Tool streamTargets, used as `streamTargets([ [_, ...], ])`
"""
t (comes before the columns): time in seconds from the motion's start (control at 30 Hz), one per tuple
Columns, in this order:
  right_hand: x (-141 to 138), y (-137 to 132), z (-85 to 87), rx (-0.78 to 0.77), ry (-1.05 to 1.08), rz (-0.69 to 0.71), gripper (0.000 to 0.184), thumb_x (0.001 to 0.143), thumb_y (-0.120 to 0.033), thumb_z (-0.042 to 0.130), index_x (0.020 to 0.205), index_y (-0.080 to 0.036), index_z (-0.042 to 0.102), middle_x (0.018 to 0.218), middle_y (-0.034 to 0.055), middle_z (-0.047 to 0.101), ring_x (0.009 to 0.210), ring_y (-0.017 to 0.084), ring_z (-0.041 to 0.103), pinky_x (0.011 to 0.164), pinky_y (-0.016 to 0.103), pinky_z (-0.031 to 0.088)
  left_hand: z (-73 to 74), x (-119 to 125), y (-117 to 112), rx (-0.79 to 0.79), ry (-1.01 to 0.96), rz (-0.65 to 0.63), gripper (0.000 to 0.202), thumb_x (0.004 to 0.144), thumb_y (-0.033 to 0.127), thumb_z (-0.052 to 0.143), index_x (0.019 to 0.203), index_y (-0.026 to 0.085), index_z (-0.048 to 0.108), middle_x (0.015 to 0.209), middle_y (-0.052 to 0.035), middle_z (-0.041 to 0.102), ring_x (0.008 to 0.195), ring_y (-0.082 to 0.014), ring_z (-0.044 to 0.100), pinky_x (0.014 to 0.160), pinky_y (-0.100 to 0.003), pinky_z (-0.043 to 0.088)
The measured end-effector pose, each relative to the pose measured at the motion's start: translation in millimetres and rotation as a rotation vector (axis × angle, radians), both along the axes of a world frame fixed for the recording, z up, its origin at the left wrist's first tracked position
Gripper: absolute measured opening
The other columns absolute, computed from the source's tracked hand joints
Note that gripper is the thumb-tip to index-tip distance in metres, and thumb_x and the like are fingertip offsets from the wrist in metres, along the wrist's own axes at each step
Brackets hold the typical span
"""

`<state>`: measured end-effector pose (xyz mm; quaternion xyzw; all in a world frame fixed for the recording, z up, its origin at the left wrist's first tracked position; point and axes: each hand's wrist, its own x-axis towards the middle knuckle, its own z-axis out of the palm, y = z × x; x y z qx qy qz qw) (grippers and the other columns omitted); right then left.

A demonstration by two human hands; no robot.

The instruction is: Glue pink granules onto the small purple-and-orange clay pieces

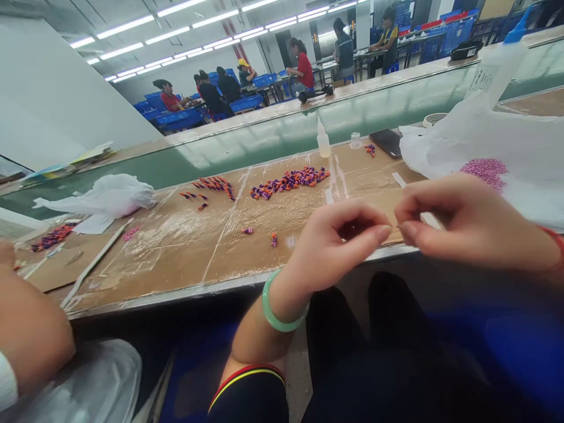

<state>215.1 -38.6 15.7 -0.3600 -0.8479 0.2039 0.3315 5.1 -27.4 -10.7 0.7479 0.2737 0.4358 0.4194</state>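
Observation:
My left hand (335,244), with a green bangle at the wrist, is curled in a pinch above the front edge of the brown taped worktable (185,247). My right hand (458,220) faces it, fingers also pinched, fingertips almost touching. Whatever they hold is too small to make out. Beyond the hands lies a pile of small purple-and-orange parts (288,180), with a smaller row (215,185) to its left and two loose pieces (259,235) nearer me.
A white plastic sheet (484,147) with pink beads (484,170) lies at right. A squeeze bottle (324,141), small jar (355,140) and dark phone (388,142) stand behind. A co-worker's arm (30,335) is at left. Other people sit at far tables.

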Motion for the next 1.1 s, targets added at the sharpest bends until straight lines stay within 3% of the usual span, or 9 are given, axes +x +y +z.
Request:
streamTargets([
  [0.17,7,56,15.7,-0.156,-0.387,0.174,0.019,0.078,-0.019,0.055,0.060,-0.019,0.050,0.054,-0.0045,0.043,0.051,0.008,0.036,0.048,0.026,0.029,-21.9,-19,11,-0.085,-0.243,0.186,0.021,0.078,0.034,0.084,0.079,0.019,0.069,0.069,-0.0001,0.069,0.059,-0.0097,0.061,0.054,-0.021,0.051],
  [0.37,-20,93,18.9,-0.201,-0.679,0.240,0.023,0.077,-0.017,0.059,0.057,-0.019,0.049,0.053,-0.0053,0.045,0.050,0.008,0.038,0.049,0.026,0.031,-39.4,-19,11,-0.140,-0.189,0.216,0.026,0.074,0.038,0.088,0.079,0.018,0.071,0.072,-0.0017,0.072,0.063,-0.0123,0.067,0.059,-0.024,0.056],
  [0.57,-30,100,15.8,-0.162,-0.756,0.266,0.026,0.076,-0.016,0.063,0.053,-0.021,0.052,0.047,-0.0060,0.044,0.044,0.008,0.035,0.048,0.027,0.031,-44.5,-20,15,-0.100,-0.229,0.296,0.029,0.082,0.044,0.080,0.076,0.019,0.066,0.064,0.0025,0.064,0.053,-0.0075,0.054,0.051,-0.022,0.047],
  [0.7,-30,103,14.1,-0.156,-0.787,0.247,0.028,0.077,-0.016,0.067,0.054,-0.021,0.052,0.048,-0.0061,0.047,0.046,0.009,0.039,0.049,0.029,0.031,-45.3,-20,16,-0.157,-0.293,0.248,0.032,0.078,0.046,0.083,0.077,0.019,0.065,0.064,0.0031,0.063,0.054,-0.0075,0.056,0.052,-0.021,0.048],
  [0.83,-32,96,11.8,-0.099,-0.853,0.164,0.027,0.077,-0.009,0.061,0.054,-0.019,0.053,0.048,-0.0083,0.046,0.045,0.005,0.034,0.050,0.028,0.026,-45.0,-20,16,-0.184,-0.335,0.187,0.032,0.076,0.043,0.085,0.077,0.019,0.064,0.069,0.0026,0.066,0.059,-0.0079,0.060,0.055,-0.021,0.051],
  [1.1,-18,74,26.2,-0.036,-0.695,0.036,0.035,0.088,-0.029,0.057,0.055,-0.017,0.053,0.047,-0.0079,0.038,0.049,0.004,0.030,0.056,0.032,0.023,-49.7,-24,19,-0.200,-0.359,0.160,0.023,0.079,0.034,0.082,0.080,0.020,0.064,0.072,0.0020,0.068,0.065,-0.0101,0.067,0.056,-0.022,0.054],
])
